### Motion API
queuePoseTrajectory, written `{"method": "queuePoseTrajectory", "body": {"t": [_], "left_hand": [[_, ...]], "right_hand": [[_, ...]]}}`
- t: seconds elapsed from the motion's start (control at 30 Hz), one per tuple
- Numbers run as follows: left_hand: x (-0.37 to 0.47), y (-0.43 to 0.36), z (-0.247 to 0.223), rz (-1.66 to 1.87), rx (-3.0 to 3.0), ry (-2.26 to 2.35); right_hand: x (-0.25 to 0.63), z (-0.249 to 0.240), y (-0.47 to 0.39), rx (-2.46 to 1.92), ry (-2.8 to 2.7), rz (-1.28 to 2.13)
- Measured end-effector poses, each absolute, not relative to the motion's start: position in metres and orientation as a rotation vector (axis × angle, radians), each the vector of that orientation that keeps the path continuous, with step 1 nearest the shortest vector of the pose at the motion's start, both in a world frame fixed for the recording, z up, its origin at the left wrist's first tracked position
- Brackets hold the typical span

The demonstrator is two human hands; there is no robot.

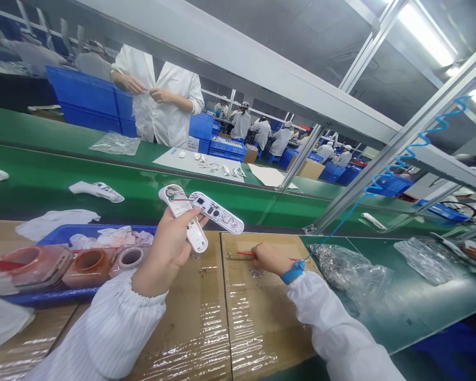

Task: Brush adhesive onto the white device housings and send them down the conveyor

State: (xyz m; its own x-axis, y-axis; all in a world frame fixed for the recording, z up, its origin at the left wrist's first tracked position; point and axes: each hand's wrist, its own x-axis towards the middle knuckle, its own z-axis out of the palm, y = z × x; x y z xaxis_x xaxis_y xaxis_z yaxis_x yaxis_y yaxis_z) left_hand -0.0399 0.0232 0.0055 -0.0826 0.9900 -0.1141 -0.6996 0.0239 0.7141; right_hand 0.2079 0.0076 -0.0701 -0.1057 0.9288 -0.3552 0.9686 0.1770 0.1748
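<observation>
My left hand (170, 243) grips an opened white plastic device housing (196, 233) above the cardboard. Its other half, carrying a white circuit board (217, 210), lies across the top, joined by thin red and dark wires. Over the taped cardboard (253, 328), my right hand (271, 257) is closed around a thin red stick (245, 253), whose left end points at a few tiny metal parts. Small metal pieces (257, 273) lie scattered just below that hand, and more (203, 272) lie on the left cardboard sheet. A blue wrist strap (293, 272) circles my right wrist.
A blue tray (63, 297) at left holds bottles and tissues. Bags of metal parts (341, 264) lie at right. White housings (98, 191) rest on the green belt (142, 185). A coiled blue cord (420, 137) hangs at right. A person in white (162, 106) stands opposite.
</observation>
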Motion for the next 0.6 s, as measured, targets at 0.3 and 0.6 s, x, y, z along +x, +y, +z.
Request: {"method": "queuePoseTrajectory", "body": {"t": [0.3,0.6], "left_hand": [[-0.040,0.022,0.006,1.498,0.512,0.715],[-0.039,0.019,0.013,1.436,0.435,0.707]], "right_hand": [[0.206,-0.069,0.004,1.827,2.235,-0.123],[0.214,-0.024,-0.013,2.032,2.682,0.048]]}}
